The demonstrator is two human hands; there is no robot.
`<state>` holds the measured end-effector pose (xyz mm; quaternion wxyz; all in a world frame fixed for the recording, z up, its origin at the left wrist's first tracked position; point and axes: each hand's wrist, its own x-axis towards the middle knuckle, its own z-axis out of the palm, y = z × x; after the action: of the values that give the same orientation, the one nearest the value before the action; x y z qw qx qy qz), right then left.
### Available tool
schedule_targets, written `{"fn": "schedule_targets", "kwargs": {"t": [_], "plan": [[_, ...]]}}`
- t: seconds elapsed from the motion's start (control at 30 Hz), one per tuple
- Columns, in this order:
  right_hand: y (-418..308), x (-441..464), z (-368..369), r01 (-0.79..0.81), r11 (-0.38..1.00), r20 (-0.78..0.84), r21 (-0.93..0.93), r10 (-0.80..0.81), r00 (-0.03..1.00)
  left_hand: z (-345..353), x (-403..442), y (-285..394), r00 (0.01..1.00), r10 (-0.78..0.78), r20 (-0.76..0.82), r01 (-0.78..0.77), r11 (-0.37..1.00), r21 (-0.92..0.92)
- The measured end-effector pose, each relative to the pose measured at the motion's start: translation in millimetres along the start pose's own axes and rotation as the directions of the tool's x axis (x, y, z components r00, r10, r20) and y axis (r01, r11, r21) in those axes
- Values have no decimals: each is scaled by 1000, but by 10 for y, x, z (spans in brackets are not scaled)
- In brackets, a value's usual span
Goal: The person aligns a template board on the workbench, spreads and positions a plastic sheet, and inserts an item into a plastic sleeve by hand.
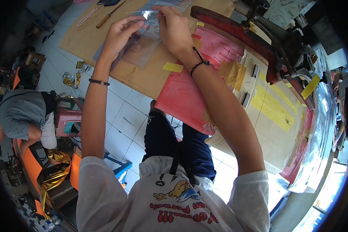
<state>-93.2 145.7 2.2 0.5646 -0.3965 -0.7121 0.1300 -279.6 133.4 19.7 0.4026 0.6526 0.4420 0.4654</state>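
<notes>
At the top of the view I hold a clear plastic sheet [152, 27] over the wooden table [83, 36]; light glints off it. My left hand [124, 33] pinches the sheet's left side between thumb and fingers. Higher up and to the right, my right hand [174, 31] has its fingers closed at the sheet's upper edge. The fingertips are partly hidden by the shiny plastic. Beneath both hands lies more transparent plastic, faintly bluish at its left side. A yellow tape piece [173, 67] sticks to the table below my right hand.
A wooden-handled tool [104, 20] lies at the table's far left. Right of my hands are a red sheet [181, 98], a red metal arm [232, 29] and a taped beige board [274, 104]. Another person [21, 112] crouches at left near a stool [69, 118] and gold foil [54, 174].
</notes>
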Motion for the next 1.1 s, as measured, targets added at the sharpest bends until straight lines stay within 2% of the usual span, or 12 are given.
{"fn": "schedule_targets", "kwargs": {"t": [0.03,0.33,0.43,0.53,0.63,0.73,0.83,1.1], "plan": [[-2,-2,7,37,996,-3,-80,-37,999,-4,-3,7,1000,4,-3,-4,1000,8],[-80,-61,8,80,946,-40,-314,-98,994,-57,29,-39,1000,8,30,-8,1000,5],[-49,-60,10,207,929,61,-306,-198,978,-62,65,-54,996,-6,89,-1,996,87],[-42,-72,24,217,917,60,-334,-209,976,38,17,-12,1000,-16,20,16,1000,12],[-59,-67,8,314,860,103,-403,-298,949,-22,47,-109,998,12,64,-14,999,45],[-144,-106,-81,303,837,169,-456,-252,953,-60,62,-164,996,-3,91,-6,995,101],[-110,-87,-14,291,824,130,-486,-261,957,-15,38,-124,997,-5,81,0,998,55],[-94,-89,-8,310,803,205,-509,-237,950,-25,45,-112,998,-3,66,-4,993,116]]}}
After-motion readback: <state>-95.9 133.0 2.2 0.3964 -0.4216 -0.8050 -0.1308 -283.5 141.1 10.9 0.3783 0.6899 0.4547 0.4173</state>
